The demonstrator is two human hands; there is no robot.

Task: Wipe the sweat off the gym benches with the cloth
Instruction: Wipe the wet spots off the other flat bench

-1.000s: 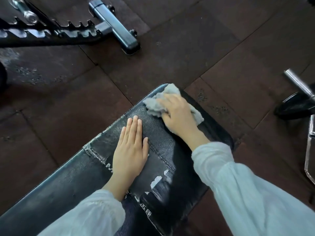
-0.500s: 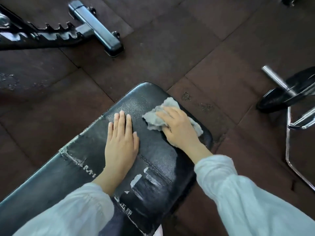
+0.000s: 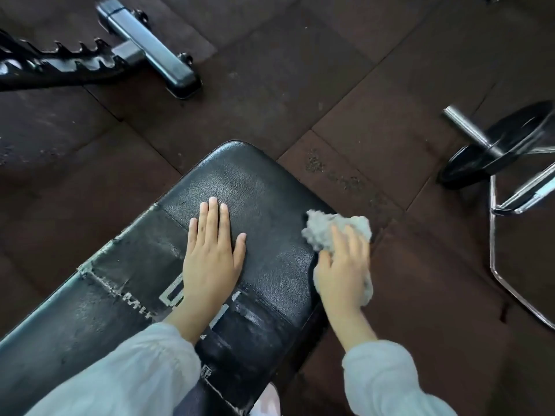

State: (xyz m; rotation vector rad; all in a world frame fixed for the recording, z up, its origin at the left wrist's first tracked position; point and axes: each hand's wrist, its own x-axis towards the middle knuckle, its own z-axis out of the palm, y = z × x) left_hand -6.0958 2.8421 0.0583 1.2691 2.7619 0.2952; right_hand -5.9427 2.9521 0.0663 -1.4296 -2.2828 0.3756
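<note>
Head view: my right hand (image 3: 342, 265) presses the crumpled cloth (image 3: 333, 232) at the bench pad's (image 3: 240, 175) right edge, fingers laid over it. My left hand (image 3: 211, 256) lies flat, fingers straight, mid-pad. Unwiped pad lies leftward; its long axis runs toward lower left.

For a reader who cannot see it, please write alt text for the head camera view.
A right hand presses a crumpled grey cloth against the right edge of a worn black gym bench, while the left hand rests flat on the pad. Dark rubber floor tiles surround it, with another bench's frame behind.
</note>
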